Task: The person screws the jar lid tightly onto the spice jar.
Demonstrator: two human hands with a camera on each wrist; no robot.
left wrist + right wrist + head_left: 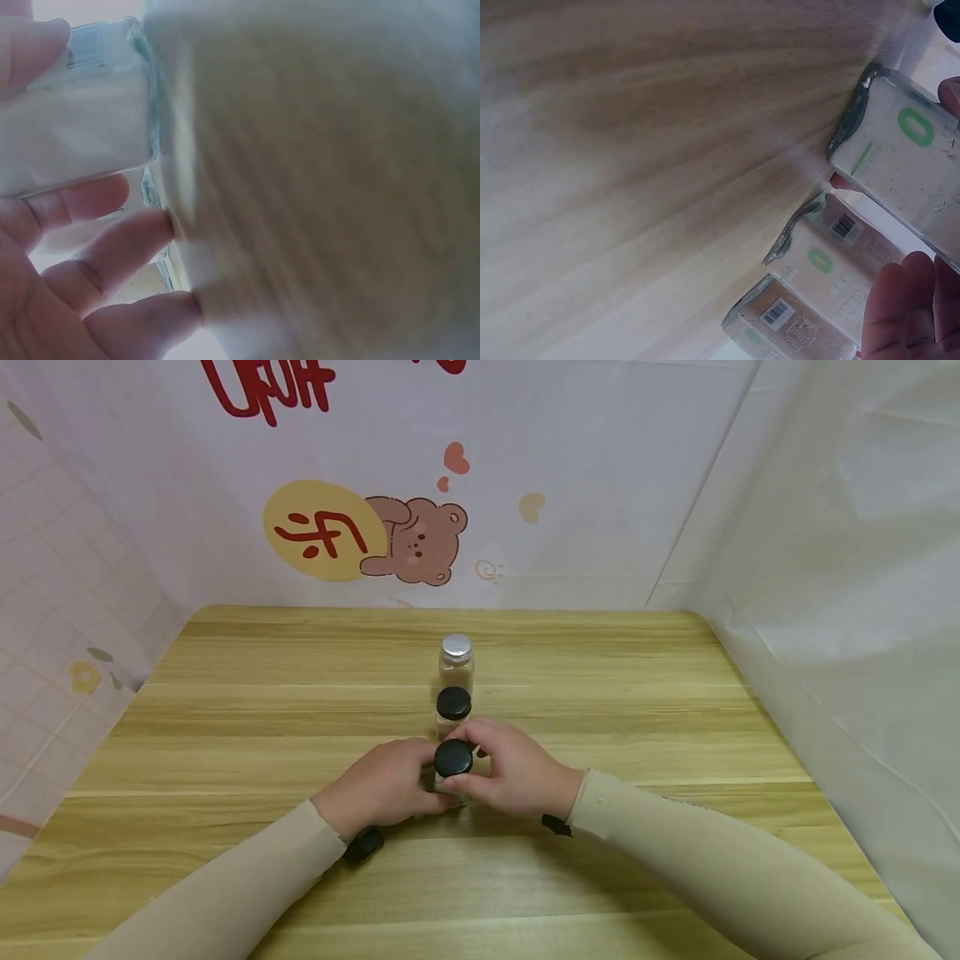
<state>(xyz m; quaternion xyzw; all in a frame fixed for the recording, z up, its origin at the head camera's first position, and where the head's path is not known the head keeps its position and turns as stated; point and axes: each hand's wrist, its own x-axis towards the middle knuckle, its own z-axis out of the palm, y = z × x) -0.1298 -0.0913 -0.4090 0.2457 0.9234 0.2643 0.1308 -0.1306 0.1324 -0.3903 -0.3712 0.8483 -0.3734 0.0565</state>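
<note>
Three clear glass jars stand in a line on the table. The nearest jar [453, 758] has a black lid; its pale contents show in the left wrist view, and a green mark shows on its side in the right wrist view. My left hand [390, 781] grips this jar low down, thumb on the near side. On its upper part, just under the lid, my right hand [517, 768] holds it between thumb and fingers. Close behind is a second black-lidded jar [453, 703] with pale contents. The rearmost jar [457, 662] wears a silver lid and holds something brownish.
The wood-grain table [600, 885] spreads out around the jars. A white printed backdrop [585, 468] rises along its far edge, with white sheeting [855, 568] at the right side. Black straps or devices show at both wrists.
</note>
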